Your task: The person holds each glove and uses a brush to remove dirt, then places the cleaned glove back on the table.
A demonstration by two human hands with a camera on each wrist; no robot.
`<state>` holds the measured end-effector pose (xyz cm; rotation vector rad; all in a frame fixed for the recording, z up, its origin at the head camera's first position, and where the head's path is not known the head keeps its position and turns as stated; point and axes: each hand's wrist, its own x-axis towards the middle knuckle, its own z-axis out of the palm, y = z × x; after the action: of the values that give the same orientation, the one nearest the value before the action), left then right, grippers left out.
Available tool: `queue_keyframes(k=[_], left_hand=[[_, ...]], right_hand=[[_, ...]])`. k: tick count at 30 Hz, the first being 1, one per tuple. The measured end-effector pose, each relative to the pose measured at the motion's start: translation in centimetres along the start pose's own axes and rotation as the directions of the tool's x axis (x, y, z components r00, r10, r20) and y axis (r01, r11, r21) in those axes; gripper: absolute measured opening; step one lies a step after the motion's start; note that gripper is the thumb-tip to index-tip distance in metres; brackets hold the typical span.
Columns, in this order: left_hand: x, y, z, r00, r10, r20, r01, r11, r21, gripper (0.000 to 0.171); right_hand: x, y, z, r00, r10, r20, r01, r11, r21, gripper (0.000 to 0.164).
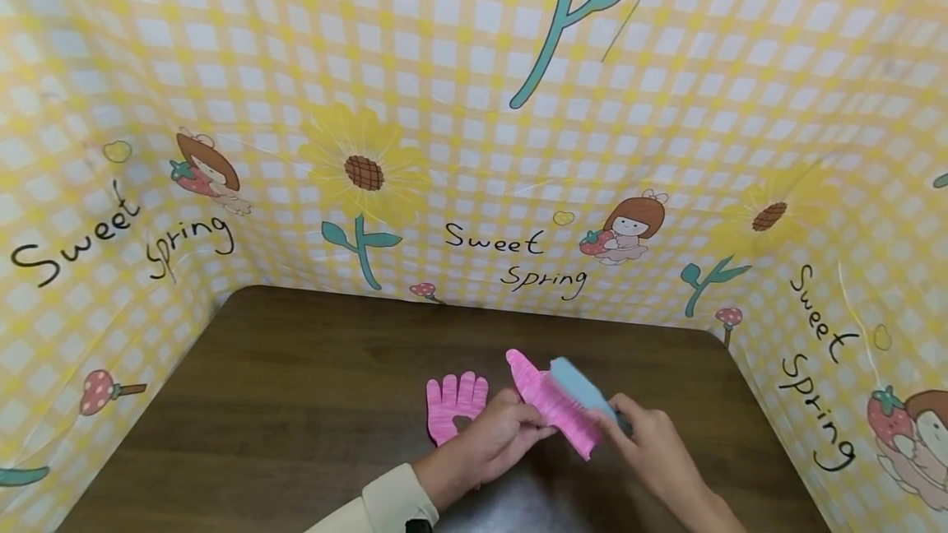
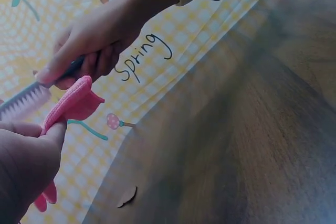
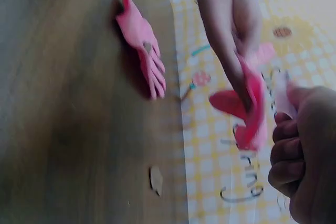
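Note:
My left hand (image 1: pixel 504 434) grips a pink knitted glove (image 1: pixel 551 405) between thumb and fingers, holding it up over the table. My right hand (image 1: pixel 655 442) is wrapped around the dark handle of a blue brush (image 1: pixel 581 385). In the left wrist view the brush's pale bristles (image 2: pixel 26 103) face the held glove, close beside it. A second pink glove (image 1: pixel 443 411) lies on the table to the left, fingers away from me, partly covered by my left forearm in the head view. On it rests a small brown leaf-like piece (image 3: pixel 147 47).
The dark wooden table (image 1: pixel 296 401) has rounded far corners. A yellow checked cloth (image 1: pixel 474 155) with printed flowers stands around its back and sides. In the right wrist view another dry brown leaf-like piece (image 3: pixel 156 180) lies near the table edge.

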<state>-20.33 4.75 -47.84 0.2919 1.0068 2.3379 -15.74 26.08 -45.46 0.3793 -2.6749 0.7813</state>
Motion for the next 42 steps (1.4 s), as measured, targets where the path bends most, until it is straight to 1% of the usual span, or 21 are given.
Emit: queue_keyframes(k=[1,3,5,11,15,18,23,26,30,35,38,40,42], left_hand=[[0.1,0.1,0.0,1.000,-0.001,0.004,0.001,1.000,-0.001,0.069],[0.2,0.3,0.1,1.000,-0.006,0.004,0.006,1.000,0.003,0.068],[0.3,0.4,0.1,1.000,-0.013,-0.003,0.013,1.000,0.005,0.067],[0.1,0.4,0.2,0.999,-0.029,-0.034,0.029,1.000,-0.009,0.069],[0.0,0.0,0.2,0.999,-0.037,-0.040,0.037,0.999,-0.006,0.070],[-0.1,-0.3,0.2,0.999,-0.035,-0.039,0.035,0.999,-0.002,0.072],[-0.2,-0.6,0.1,0.998,-0.030,-0.049,0.030,1.000,0.002,0.072],[-0.2,-0.6,0.1,0.999,-0.029,-0.046,0.029,0.999,0.012,0.071],[-0.2,-0.6,0.0,0.998,-0.033,-0.046,0.034,0.999,0.014,0.070],[-0.2,-0.6,0.0,0.999,-0.022,-0.038,0.022,1.000,0.004,0.070],[-0.4,-0.7,0.1,0.999,-0.015,-0.046,0.016,1.000,0.004,0.068],[-0.5,-0.8,0.1,0.998,-0.014,-0.059,0.015,1.000,0.011,0.067],[-0.5,-0.7,0.0,0.998,-0.012,-0.060,0.012,1.000,0.013,0.065]], right_hand=[[-0.2,-0.3,0.2,0.999,-0.040,0.029,0.040,0.999,0.007,0.016],[-0.5,-0.7,0.5,0.994,-0.080,0.079,0.079,0.997,0.012,0.016],[-0.6,-1.0,0.6,0.993,-0.078,0.093,0.079,0.997,-0.005,0.016],[-0.3,-0.9,0.7,0.999,-0.048,0.012,0.049,0.996,-0.072,0.015],[0.1,-0.5,0.6,0.999,-0.003,-0.036,-0.001,0.992,-0.128,0.017],[0.3,-0.2,0.5,0.999,0.039,-0.032,-0.043,0.988,-0.146,0.019],[0.4,0.2,0.7,0.998,0.068,-0.010,-0.069,0.989,-0.130,0.019],[0.6,0.4,0.7,0.995,0.104,-0.013,-0.104,0.988,-0.117,0.020],[0.8,0.7,0.5,0.984,0.179,-0.007,-0.179,0.979,-0.102,0.025],[1.2,0.7,0.1,0.964,0.265,0.032,-0.262,0.961,-0.090,0.032],[1.5,0.6,-0.4,0.951,0.310,0.022,-0.306,0.946,-0.107,0.039],[1.6,0.5,-0.7,0.947,0.322,0.002,-0.320,0.941,-0.106,0.041],[1.6,0.3,-0.8,0.958,0.287,-0.023,-0.288,0.954,-0.088,0.034]])
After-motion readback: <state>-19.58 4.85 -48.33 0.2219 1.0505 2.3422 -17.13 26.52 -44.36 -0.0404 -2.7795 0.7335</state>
